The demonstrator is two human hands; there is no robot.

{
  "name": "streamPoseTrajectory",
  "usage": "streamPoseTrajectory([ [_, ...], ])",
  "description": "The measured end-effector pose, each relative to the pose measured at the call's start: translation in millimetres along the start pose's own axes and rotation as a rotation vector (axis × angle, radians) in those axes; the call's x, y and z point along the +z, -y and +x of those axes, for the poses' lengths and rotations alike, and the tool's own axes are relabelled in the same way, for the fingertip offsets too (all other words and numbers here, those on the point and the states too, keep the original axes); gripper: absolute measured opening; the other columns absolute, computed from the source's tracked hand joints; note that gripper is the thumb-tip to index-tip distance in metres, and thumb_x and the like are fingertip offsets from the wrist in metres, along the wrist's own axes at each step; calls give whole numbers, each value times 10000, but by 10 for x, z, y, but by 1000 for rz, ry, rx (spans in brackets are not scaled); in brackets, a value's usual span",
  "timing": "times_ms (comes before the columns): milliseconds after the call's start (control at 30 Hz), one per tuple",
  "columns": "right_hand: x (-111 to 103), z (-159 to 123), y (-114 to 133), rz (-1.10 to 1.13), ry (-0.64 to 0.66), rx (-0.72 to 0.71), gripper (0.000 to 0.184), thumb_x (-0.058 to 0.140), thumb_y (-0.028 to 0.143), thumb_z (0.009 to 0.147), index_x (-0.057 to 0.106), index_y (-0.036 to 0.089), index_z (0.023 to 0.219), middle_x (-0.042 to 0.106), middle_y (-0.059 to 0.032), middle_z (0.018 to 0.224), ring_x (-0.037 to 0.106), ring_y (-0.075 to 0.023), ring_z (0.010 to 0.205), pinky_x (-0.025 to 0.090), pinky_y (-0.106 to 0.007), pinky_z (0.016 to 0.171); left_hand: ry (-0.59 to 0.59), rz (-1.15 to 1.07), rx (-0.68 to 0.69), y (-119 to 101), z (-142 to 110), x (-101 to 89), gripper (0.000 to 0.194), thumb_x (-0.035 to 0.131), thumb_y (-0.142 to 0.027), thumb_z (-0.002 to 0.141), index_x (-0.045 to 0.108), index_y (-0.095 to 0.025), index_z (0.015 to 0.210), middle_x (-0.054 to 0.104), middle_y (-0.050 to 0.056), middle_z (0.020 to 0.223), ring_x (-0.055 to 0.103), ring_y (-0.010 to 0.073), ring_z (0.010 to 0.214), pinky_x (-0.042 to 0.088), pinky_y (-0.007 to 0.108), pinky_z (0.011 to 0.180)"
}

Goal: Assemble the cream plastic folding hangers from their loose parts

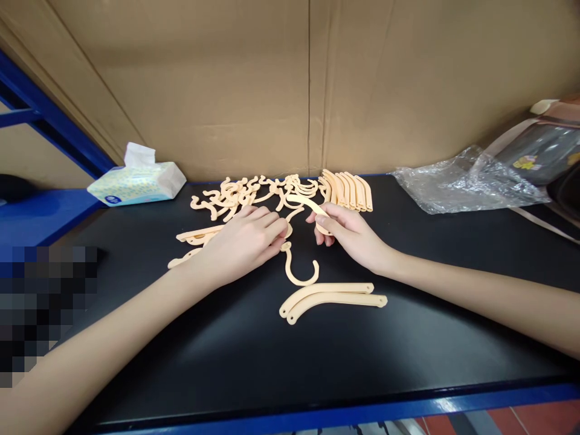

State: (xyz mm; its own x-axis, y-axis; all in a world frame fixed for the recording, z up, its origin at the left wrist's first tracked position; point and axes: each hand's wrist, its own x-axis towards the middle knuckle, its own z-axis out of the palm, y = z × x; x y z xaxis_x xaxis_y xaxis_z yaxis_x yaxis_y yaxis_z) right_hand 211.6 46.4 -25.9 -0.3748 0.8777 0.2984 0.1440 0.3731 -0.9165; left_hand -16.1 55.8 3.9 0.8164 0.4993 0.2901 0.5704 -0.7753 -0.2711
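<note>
My right hand (347, 232) pinches a pale peach plastic hanger arm (307, 204) between thumb and fingers, its far end pointing up and left. To its left, my left hand (256, 238) is palm down with bent fingers closed at a curved hanger piece (296, 215); the thumb is hidden. Just below the left fingertips lies a hanger hook (301, 279), its curve toward me. Nearer still, two hanger arms (333, 296) rest side by side. More hanger pieces (185, 260) lie partly covered behind my left wrist.
At the back is a loose pile of hanger hooks (233, 193), beside a neat row of hanger arms (348, 190). A tissue pack (136, 181) stands at the back left. Clear plastic wrap (462, 184) and a bag (539, 145) are at right. Cardboard (217, 84) backs the black table (408, 356).
</note>
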Motion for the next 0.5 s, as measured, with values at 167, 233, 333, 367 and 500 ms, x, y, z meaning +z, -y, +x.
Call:
streamPoseTrajectory([
  [167, -6, 1, 1, -42, 15, -9, 250, 429, 326, 972, 596, 171, 869, 569, 19, 694, 524, -100, 623, 416, -245, 596, -23, -5, -20, -27, 16, -23, 84, 486, -197, 941, 529, -172, 873, 587, 17, 826, 514, 193, 772, 387, 316, 756],
  [233, -7, -1, -1, -73, 27, -9, 255, 454, 334, 960, 623, 172, 860, 585, 8, 729, 542, -109, 673, 424, -248, 622, -28, 14, -21, -31, 15, -23, 78, 482, -189, 939, 525, -168, 877, 587, 21, 833, 516, 195, 776, 385, 316, 753],
  [333, -8, -3, 7, -125, 42, 5, 260, 475, 346, 948, 653, 171, 879, 594, 8, 737, 548, -116, 694, 423, -259, 650, -33, 34, -11, -45, 10, -24, 95, 478, -208, 950, 527, -165, 881, 581, 24, 831, 517, 198, 779, 388, 317, 745],
  [367, -8, -3, 13, -138, 45, 7, 261, 475, 348, 947, 655, 169, 884, 591, 10, 730, 544, -116, 686, 420, -263, 650, -37, 34, -6, -53, 9, -25, 104, 477, -217, 954, 528, -163, 881, 578, 23, 827, 518, 197, 777, 389, 315, 738],
  [500, -2, 1, 20, -138, 32, -4, 260, 490, 357, 940, 603, 170, 798, 590, 4, 733, 535, -116, 674, 420, -273, 654, -69, 46, 1, -96, 19, -35, 136, 470, -233, 965, 536, -157, 873, 575, 22, 805, 521, 193, 753, 388, 311, 711],
])
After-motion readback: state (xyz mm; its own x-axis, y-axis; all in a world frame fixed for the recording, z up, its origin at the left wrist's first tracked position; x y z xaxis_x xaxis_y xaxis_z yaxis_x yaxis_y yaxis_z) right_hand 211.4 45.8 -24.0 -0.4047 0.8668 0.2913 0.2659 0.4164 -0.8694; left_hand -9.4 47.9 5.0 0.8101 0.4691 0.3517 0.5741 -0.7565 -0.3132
